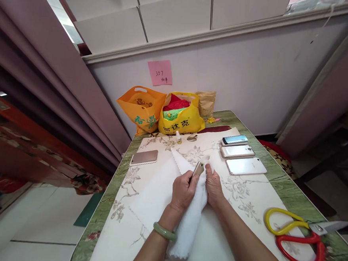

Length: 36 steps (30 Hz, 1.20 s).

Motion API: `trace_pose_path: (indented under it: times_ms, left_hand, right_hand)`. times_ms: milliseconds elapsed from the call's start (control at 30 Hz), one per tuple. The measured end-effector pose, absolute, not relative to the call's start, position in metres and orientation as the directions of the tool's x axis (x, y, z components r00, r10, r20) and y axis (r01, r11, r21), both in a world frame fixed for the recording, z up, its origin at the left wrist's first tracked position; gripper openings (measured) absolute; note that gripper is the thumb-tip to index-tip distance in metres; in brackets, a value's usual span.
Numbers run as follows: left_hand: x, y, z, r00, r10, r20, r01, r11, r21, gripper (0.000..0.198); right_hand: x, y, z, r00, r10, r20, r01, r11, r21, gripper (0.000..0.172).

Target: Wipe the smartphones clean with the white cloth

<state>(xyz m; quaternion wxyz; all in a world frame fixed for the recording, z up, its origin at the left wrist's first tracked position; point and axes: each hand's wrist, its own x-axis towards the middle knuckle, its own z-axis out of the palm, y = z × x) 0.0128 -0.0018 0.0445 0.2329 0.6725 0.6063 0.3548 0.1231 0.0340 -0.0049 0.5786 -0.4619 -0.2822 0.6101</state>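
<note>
At the left of the surface, a rose-gold smartphone lay flat, well apart from your hands. Near the middle, your left hand was closed around a gold-backed smartphone, its camera end sticking up past your fingers. That body was likely light, stiff and slick, with glass that could crack if dropped, so its long edges seemed the best hold, clear of the lens. White fleece cloth spread beneath and between your hands, soft, limp and probably very light; a bunched fold looked a surer hold than its zigzag-cut edge. Just beside it, your right hand gripped part of that cloth, thumb raised near the phone. Farther right, three smartphones lay in a row, and scissors with yellow and red handles rested nearer you, blades pointing right.
</note>
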Motion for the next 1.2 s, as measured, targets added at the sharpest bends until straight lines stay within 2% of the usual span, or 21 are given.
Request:
trace_pose_path:
  times_ms: [100, 267, 433, 567, 767, 967, 1100, 1200]
  left_hand:
    - [0.016, 0.001, 0.04, -0.047, 0.98, 0.191, 0.598, -0.126, 0.792, 0.037]
    - [0.02, 0.003, 0.039, -0.151, 0.972, 0.182, 0.491, -0.086, 0.867, 0.036]
    - [0.022, 0.014, 0.043, -0.322, 0.925, 0.199, 0.329, -0.088, 0.94, 0.037]
    - [0.02, 0.031, 0.04, -0.438, 0.889, 0.131, 0.128, -0.082, 0.988, 0.037]
    - [0.021, 0.045, 0.029, -0.598, 0.799, 0.061, 0.001, -0.075, 0.997, 0.04]
    - [0.022, 0.035, 0.029, -0.563, 0.826, 0.033, -0.109, -0.114, 0.987, 0.037]
    - [0.016, 0.012, 0.03, -0.414, 0.91, -0.01, -0.144, -0.054, 0.988, 0.034]
    - [0.003, -0.009, 0.029, -0.267, 0.961, -0.069, -0.115, 0.039, 0.993, 0.034]
  right_hand:
    - [0.121, 0.032, -0.002, 0.051, 0.972, -0.231, -0.446, -0.185, -0.876, 0.053]
    - [0.115, 0.027, 0.0, 0.031, 0.975, -0.218, -0.468, -0.179, -0.865, 0.044]
    - [0.109, 0.021, -0.002, -0.035, 0.993, -0.11, -0.384, -0.115, -0.916, 0.044]
    - [0.108, 0.017, 0.0, -0.087, 0.996, -0.037, -0.319, -0.063, -0.946, 0.045]
    - [0.109, 0.014, 0.003, -0.088, 0.995, -0.053, -0.251, -0.073, -0.965, 0.044]
    - [0.111, 0.017, 0.002, -0.059, 0.987, -0.152, -0.294, -0.162, -0.942, 0.051]
    - [0.115, 0.023, -0.001, 0.06, 0.972, -0.225, -0.38, -0.186, -0.906, 0.052]
    - [0.117, 0.026, -0.005, 0.075, 0.964, -0.257, -0.434, -0.201, -0.878, 0.051]
